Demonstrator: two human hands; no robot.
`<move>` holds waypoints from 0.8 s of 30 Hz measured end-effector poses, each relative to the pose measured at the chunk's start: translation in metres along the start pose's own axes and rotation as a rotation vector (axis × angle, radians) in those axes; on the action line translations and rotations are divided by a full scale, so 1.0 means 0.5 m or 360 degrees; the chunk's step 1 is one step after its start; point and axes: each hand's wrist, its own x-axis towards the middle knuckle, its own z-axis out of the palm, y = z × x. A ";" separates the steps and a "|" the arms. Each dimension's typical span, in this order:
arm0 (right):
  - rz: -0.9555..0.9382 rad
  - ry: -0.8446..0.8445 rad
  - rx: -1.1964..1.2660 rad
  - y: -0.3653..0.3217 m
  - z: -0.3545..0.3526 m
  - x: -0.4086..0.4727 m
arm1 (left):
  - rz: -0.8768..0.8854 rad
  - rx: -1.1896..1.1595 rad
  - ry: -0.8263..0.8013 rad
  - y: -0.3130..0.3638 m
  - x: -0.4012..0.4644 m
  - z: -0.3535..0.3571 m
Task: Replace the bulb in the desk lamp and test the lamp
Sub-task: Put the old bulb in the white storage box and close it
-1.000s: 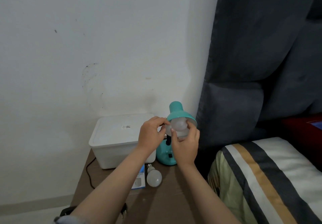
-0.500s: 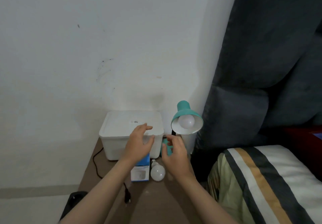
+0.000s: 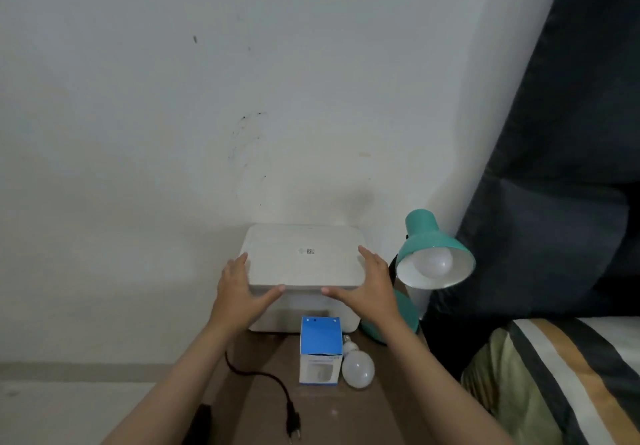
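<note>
Both hands are resting against the white lidded box [image 3: 304, 264] at the back edge of the brown table [image 3: 346, 413]: the left hand [image 3: 239, 292] is spreading wide over its left front corner, the right hand [image 3: 367, 288] over its right front corner, neither closing on anything. The teal desk lamp [image 3: 427, 240] is standing at the table's back right corner, a bulb [image 3: 433, 263] sitting in its shade (unlit). A loose bulb [image 3: 358, 370] is lying beside the blue bulb carton [image 3: 319, 354] mid-table, the plug [image 3: 292, 422] lying near the front edge.
</note>
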 end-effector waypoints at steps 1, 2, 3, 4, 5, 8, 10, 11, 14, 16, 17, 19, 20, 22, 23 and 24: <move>0.0025 -0.0025 0.0000 0.003 0.001 0.010 | 0.0004 -0.0032 -0.0009 -0.001 0.007 -0.001; 0.0039 -0.0049 -0.0021 0.006 0.003 0.017 | 0.0009 -0.0053 -0.0013 -0.002 0.013 -0.002; 0.0042 -0.0069 -0.0058 0.008 0.006 0.021 | 0.0017 -0.0065 -0.0014 -0.001 0.017 -0.003; 0.0040 -0.0083 -0.0087 0.011 0.009 0.024 | 0.0030 -0.0076 -0.0012 -0.001 0.020 -0.004; 0.0038 -0.0087 -0.0093 0.012 0.011 0.026 | 0.0048 -0.0088 -0.0010 0.000 0.022 -0.004; 0.0031 -0.0068 -0.0058 0.011 0.013 0.024 | 0.0100 -0.0086 -0.0007 0.001 0.023 -0.006; 0.0010 -0.0050 -0.0050 0.010 0.011 0.022 | 0.0102 -0.0089 -0.0009 0.001 0.021 -0.006; 0.0003 -0.0042 -0.0044 0.007 0.010 0.021 | 0.0100 -0.0098 0.0000 0.001 0.020 -0.007; 0.0005 -0.0020 -0.0034 -0.003 0.003 0.020 | 0.0101 -0.0116 0.0029 0.015 0.018 -0.014; -0.0008 -0.0006 -0.0045 -0.012 -0.003 0.019 | 0.0114 -0.0128 0.0028 0.028 0.018 -0.023; -0.0015 -0.0005 -0.0043 -0.017 -0.006 0.019 | 0.0127 -0.0126 0.0026 0.032 0.019 -0.029; -0.0025 -0.0029 -0.0035 -0.029 -0.013 0.017 | 0.0166 -0.0102 0.0026 0.036 0.021 -0.042; -0.0039 -0.0043 -0.0043 -0.037 -0.016 0.016 | 0.0188 -0.0086 0.0032 0.036 0.022 -0.050; -0.0095 -0.0038 -0.0063 -0.054 -0.022 0.013 | 0.0221 -0.0075 0.0052 0.043 0.020 -0.067; -0.0123 -0.0023 -0.0056 -0.063 -0.025 0.008 | 0.0238 -0.0082 0.0068 0.049 0.016 -0.076; -0.0146 -0.0004 -0.0043 -0.070 -0.028 0.000 | 0.0261 -0.0081 0.0087 0.055 0.008 -0.084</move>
